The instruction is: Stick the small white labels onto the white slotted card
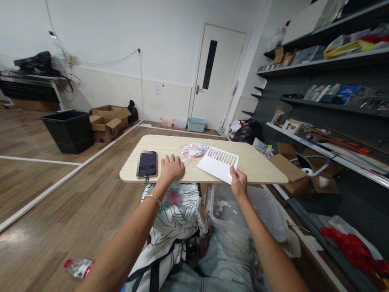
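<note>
Right hand (239,183): thumb on the upper face of a white card (215,167), fingers out of sight beneath, gripping its near right corner. Card extended forward and leftward from that hand, tilted; a row of narrow slots ran along its far part, the side away from the grip, and the portion closest to the thumb was plain. Could not tell whether its underside met the tabletop.

Left hand (172,167): palm down at the near edge of the table (261,166), fingers bent; could not tell whether anything was under them. It was well apart from the right hand, with the card's left corner lying between the two, nearer than the gripping thumb.

Heap of small white slips (195,149) on the tabletop, just beyond the left hand and a little to its right; seen from the right hand, it lay past the card, ahead and to the left. Phone (149,164) flat, just left of the left hand. Bracelet (154,199) on the left wrist.

Below the right hand, a clear plastic tub (269,208) with a few white scraps in it. Below the left hand, a black-and-white patterned cloth (177,213). Bottle (79,268) on the floor, well left of the left forearm.
</note>
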A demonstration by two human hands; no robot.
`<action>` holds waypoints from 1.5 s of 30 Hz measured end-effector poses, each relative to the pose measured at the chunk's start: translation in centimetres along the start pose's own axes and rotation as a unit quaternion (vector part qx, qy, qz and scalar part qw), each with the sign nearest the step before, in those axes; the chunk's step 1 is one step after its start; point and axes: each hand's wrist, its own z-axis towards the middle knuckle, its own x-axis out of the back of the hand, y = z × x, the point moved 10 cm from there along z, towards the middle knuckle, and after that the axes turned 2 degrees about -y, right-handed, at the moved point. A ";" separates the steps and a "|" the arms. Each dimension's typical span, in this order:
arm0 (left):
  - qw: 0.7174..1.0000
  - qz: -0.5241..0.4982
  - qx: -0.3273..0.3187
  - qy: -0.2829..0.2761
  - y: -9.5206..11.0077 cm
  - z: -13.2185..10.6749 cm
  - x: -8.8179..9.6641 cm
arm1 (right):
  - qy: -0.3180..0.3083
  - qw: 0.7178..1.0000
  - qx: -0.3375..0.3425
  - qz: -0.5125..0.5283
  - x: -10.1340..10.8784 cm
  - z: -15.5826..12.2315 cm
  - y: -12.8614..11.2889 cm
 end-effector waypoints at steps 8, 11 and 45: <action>1.000 -0.007 0.003 -0.003 -0.1 -0.2 0.1 | -0.006 1.000 0.002 -0.003 -0.3 0.2 0.4; 1.000 -0.007 0.002 -0.001 0.0 -0.2 0.1 | -0.008 1.000 -0.001 -0.006 -0.3 0.3 0.5; 1.000 -0.002 0.003 -0.005 0.0 0.0 0.1 | -0.019 0.999 -0.025 -0.009 -0.6 0.3 0.9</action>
